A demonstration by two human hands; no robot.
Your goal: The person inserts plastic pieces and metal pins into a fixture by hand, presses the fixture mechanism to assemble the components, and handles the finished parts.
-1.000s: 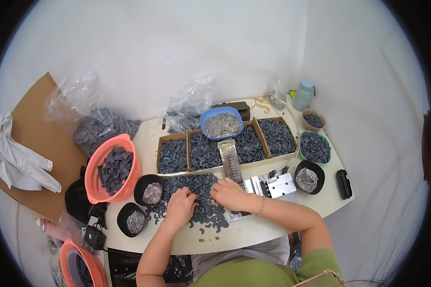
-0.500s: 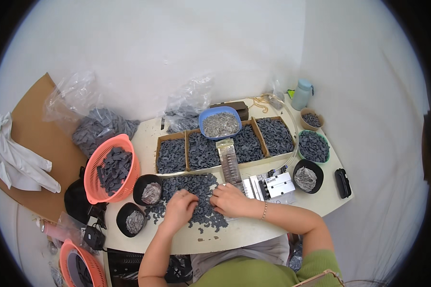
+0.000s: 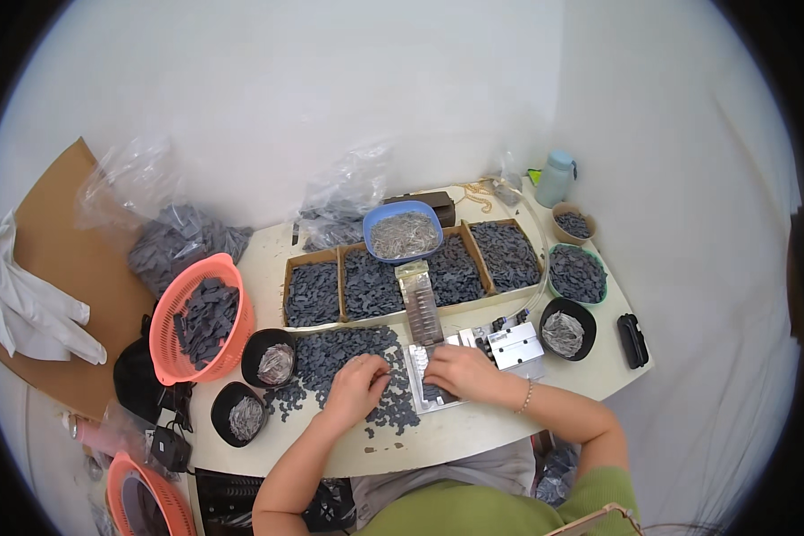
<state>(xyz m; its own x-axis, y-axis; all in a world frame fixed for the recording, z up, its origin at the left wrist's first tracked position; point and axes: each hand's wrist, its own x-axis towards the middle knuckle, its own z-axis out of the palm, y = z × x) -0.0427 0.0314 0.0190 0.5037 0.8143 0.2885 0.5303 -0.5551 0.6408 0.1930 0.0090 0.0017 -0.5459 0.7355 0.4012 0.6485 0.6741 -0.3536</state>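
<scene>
Low in the centre of the frame, our left hand point(image 3: 355, 389) lies flat with its fingers loose on the heap of small dark pieces point(image 3: 344, 355) on the counter point(image 3: 473, 429). Our right hand point(image 3: 460, 372) presses on the metal jig point(image 3: 438, 393); we cannot tell what it grips. A careless sweep could push pieces over the near edge. The feed rail point(image 3: 420, 304) runs lengthwise toward the upper frame.
</scene>
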